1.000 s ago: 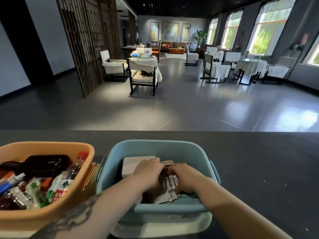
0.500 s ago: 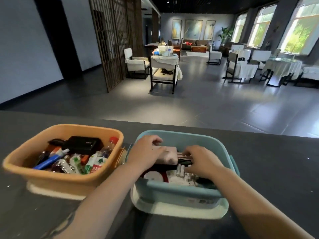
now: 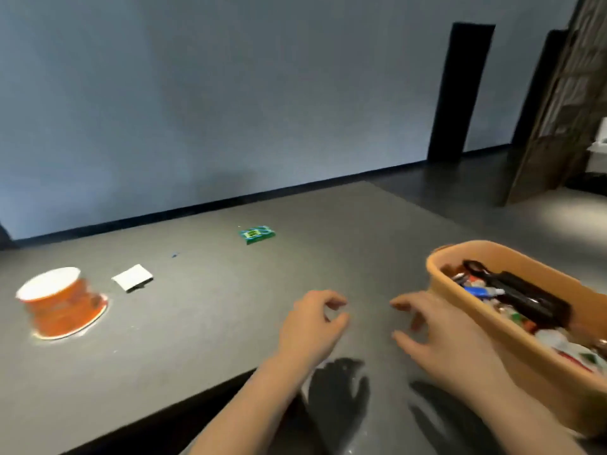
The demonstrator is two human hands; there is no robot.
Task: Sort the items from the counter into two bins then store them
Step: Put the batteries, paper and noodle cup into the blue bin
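Far left of the empty hands, the cup (image 3: 61, 302) is orange with a blurred darker print and a white top; nearer them lies a plain white card (image 3: 132, 278). Beyond the left hand (image 3: 310, 326), the packet (image 3: 256, 234) is green with blue and white stripes. Beside the right hand (image 3: 441, 336), the bin (image 3: 479, 326) is pale orange on a grey counter (image 3: 203, 323).

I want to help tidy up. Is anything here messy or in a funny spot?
Yes. Three things sit loose on the grey counter, not in a bin: an orange paper cup standing upside down on the left, a small white folded card beside it, and a green patterned packet farther back. The orange plastic bin is crammed.
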